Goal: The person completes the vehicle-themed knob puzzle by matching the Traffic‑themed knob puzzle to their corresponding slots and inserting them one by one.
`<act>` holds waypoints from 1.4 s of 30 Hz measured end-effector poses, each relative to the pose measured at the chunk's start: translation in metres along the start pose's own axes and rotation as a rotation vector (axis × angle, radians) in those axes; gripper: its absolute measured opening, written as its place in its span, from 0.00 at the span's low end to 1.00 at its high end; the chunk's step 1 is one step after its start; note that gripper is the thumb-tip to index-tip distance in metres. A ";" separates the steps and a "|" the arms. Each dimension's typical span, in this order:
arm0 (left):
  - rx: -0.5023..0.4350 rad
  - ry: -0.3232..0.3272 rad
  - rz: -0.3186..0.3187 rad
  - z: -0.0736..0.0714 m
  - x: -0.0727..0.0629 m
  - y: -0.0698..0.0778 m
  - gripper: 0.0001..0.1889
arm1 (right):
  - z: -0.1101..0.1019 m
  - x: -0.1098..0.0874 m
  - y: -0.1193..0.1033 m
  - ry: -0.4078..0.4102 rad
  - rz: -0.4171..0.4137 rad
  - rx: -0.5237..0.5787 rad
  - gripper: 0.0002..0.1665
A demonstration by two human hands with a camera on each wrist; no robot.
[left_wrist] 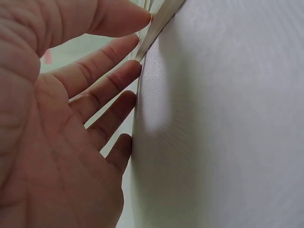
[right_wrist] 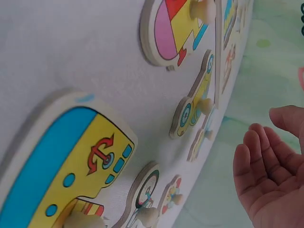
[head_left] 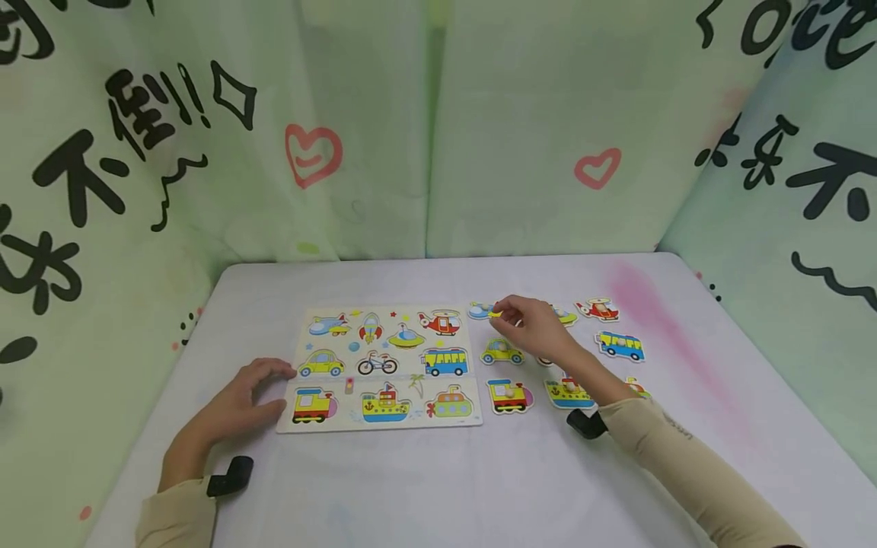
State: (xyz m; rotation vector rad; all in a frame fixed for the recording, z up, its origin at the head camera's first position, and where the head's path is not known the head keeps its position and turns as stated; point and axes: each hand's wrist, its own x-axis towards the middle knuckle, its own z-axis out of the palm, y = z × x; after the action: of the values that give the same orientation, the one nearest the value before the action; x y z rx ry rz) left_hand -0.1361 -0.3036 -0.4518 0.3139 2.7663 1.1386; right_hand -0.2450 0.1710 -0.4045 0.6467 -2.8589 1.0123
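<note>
A wooden puzzle board (head_left: 384, 379) printed with vehicles lies flat on the table. My left hand (head_left: 236, 403) is at its left edge, fingertips touching the board; in the left wrist view the fingers are nearly straight beside the board's edge (left_wrist: 159, 28). Over the pieces right of the board is my right hand (head_left: 527, 323), its fingertips near the airplane piece (head_left: 477, 310). The right wrist view shows the right hand (right_wrist: 275, 175) with loosely bent fingers, thumb apart and nothing between them. Below it are the car piece (head_left: 502, 351) and the train piece (head_left: 508, 396).
Other knobbed pieces lie on the right: a helicopter (head_left: 599, 309), a bus (head_left: 620, 345) and a ship (head_left: 567, 393). The right forearm partly covers a bicycle piece (right_wrist: 147, 190). Green curtains (head_left: 438, 152) hang behind the white table (head_left: 384, 495).
</note>
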 end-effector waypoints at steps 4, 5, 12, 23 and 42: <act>0.000 0.001 0.012 0.002 0.000 0.000 0.23 | 0.004 0.014 0.006 -0.042 0.036 -0.040 0.16; 0.000 0.002 0.014 0.002 0.000 0.000 0.23 | 0.005 0.017 0.007 -0.052 0.042 -0.045 0.16; -0.003 0.006 0.016 0.004 0.000 0.003 0.23 | 0.009 0.038 0.013 -0.113 0.105 -0.104 0.15; -0.011 0.013 0.027 0.004 -0.001 0.001 0.23 | 0.015 0.058 0.023 -0.163 0.209 -0.148 0.16; -0.015 0.027 0.036 0.003 -0.002 -0.001 0.23 | 0.021 0.065 0.029 -0.163 0.223 -0.106 0.14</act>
State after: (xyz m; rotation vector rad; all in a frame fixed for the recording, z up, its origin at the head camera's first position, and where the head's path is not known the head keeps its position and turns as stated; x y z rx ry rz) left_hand -0.1333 -0.3028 -0.4545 0.3509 2.7850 1.1804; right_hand -0.3144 0.1548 -0.4268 0.4283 -3.1585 0.8600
